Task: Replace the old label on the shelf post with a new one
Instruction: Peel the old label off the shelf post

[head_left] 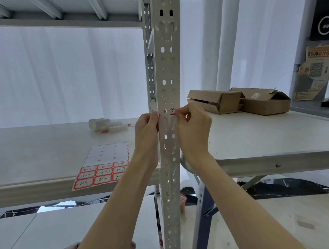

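Head view: both hands pinch red-bordered label against perforated metal post.

Two cardboard boxes, wall poster

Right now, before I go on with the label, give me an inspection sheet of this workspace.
Surface: white shelf board, left of the post.
Job's things: red-bordered label lies across the perforated shelf post; label sheet on the board, top rows peeled, bottom rows handwritten.
Clutter: white paper roll and marker pens; two opened cardboard boxes on the right-hand board.
Grippers: left hand and right hand pinch the label's ends.
Cables: nothing seen.
Surroundings: white curtain; QR-code poster.
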